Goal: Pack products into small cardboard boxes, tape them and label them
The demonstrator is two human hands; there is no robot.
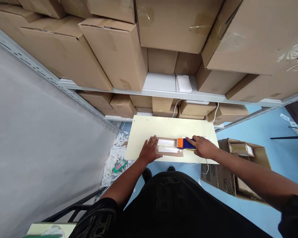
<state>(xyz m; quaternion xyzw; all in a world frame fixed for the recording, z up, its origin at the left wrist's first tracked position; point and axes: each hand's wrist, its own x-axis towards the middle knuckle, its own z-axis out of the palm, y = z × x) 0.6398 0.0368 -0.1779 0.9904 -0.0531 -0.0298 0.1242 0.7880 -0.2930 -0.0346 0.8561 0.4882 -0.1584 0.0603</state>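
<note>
On the pale yellow table (151, 127) lies a flat brown cardboard piece (174, 154) with white paper (166, 142) on top. Clear shiny tape runs across the paper. My left hand (149, 151) presses on the cardboard's left end, fingers spread and thumb along its near edge. An orange and blue tape dispenser (185, 143) sits at the right end of the cardboard, gripped in my right hand (204, 147). A finger of that hand reaches along the dispenser's top. What lies beneath the dispenser is partly hidden.
Shelves of brown boxes (114, 53) rise behind the table, with a small white box (184, 83) on one shelf. White scraps (111, 165) are heaped on the floor at left. An open carton (259, 152) stands at right. A white cable (215, 115) hangs over the table.
</note>
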